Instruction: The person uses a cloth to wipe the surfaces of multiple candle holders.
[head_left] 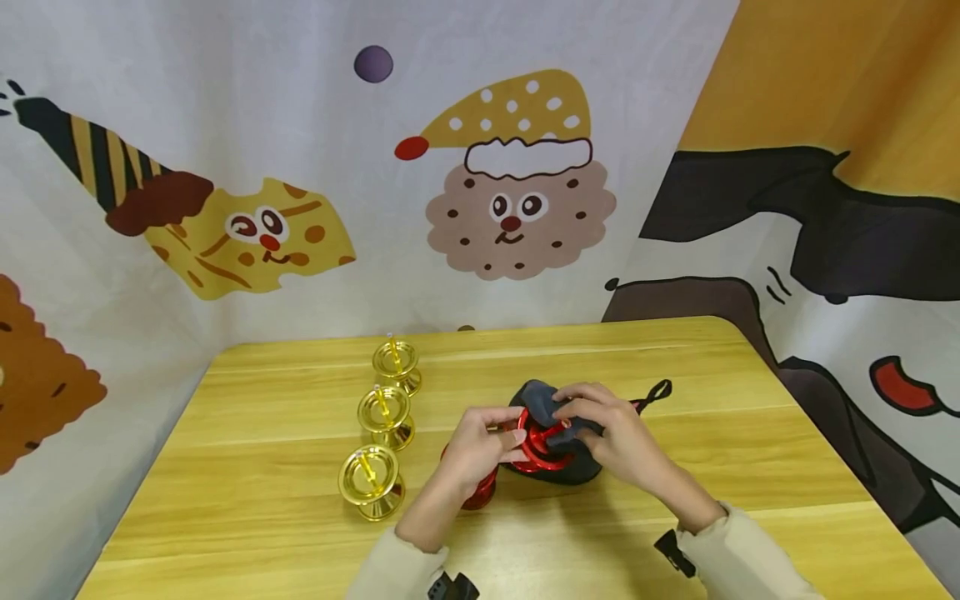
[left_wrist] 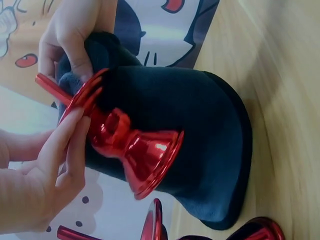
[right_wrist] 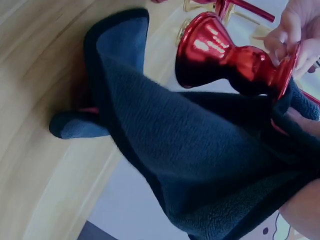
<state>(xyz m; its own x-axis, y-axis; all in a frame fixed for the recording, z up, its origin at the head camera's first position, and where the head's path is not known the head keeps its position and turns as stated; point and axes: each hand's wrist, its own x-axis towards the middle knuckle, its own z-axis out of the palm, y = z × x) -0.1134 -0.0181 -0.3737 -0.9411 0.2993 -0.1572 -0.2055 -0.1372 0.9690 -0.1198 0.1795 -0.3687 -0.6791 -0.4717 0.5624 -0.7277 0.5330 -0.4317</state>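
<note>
Fingers (left_wrist: 76,150) pinch red candlestick (left_wrist: 111,136); cloth (left_wrist: 205,130) seemingly touching.

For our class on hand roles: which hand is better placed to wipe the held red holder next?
Probably the right hand: it holds the dark cloth close against the red holder, while the left hand is occupied gripping that holder near its rim.

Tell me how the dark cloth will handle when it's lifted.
The dark cloth will probably be floppy: it hangs in loose folds from the right hand. Its fuzzy surface suggests it shouldn't slip easily through fingers. It's likely light, since it looks thin at the edges.
</note>
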